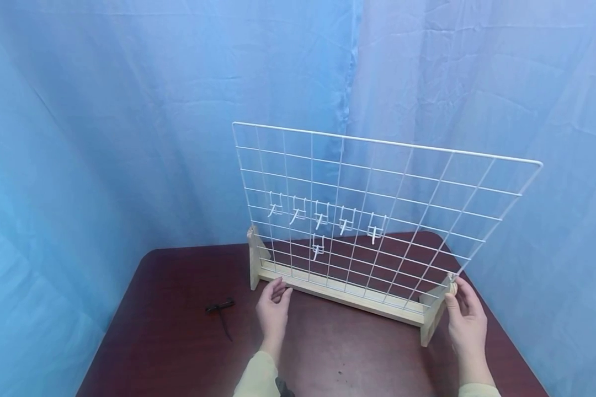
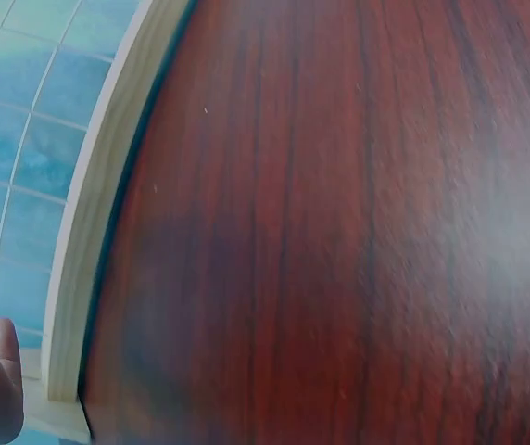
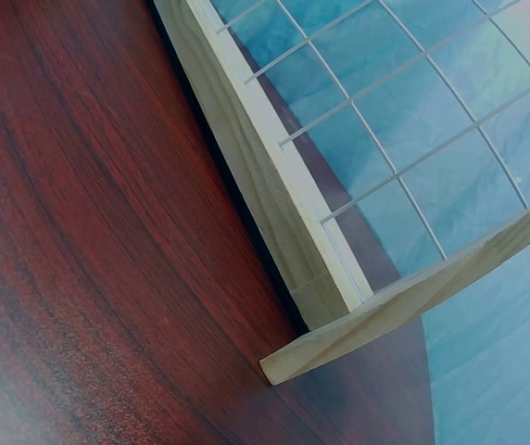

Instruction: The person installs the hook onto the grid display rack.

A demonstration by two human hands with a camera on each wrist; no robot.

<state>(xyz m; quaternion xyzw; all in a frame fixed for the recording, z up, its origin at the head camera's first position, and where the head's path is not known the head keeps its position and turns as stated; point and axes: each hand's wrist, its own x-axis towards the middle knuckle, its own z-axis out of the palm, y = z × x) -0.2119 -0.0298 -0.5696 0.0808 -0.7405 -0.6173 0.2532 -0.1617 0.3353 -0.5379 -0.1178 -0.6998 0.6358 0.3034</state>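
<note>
A white wire grid panel [image 1: 397,182] stands upright in a pale wooden stand [image 1: 347,300]. Several small white hooks [image 1: 345,223] hang on the grid's left and middle part. On the outer side of the right wooden end piece [image 1: 431,320], my right hand [image 1: 468,322] pinches a small round wooden knob [image 1: 453,288] between thumb and fingers. In the right wrist view the same end piece [image 3: 404,297] mostly hides that hand. My left hand [image 1: 274,311] holds nothing, its fingers loosely bent in front of the stand's wooden bar [image 2: 107,195], near its left end.
A black thin-stemmed item with a crossbar [image 1: 222,314] lies on the dark red-brown table [image 1: 179,353], left of my left hand. Blue curtains [image 1: 179,110] hang close behind and at both sides. A few tiny dark specks [image 1: 341,374] lie near the front.
</note>
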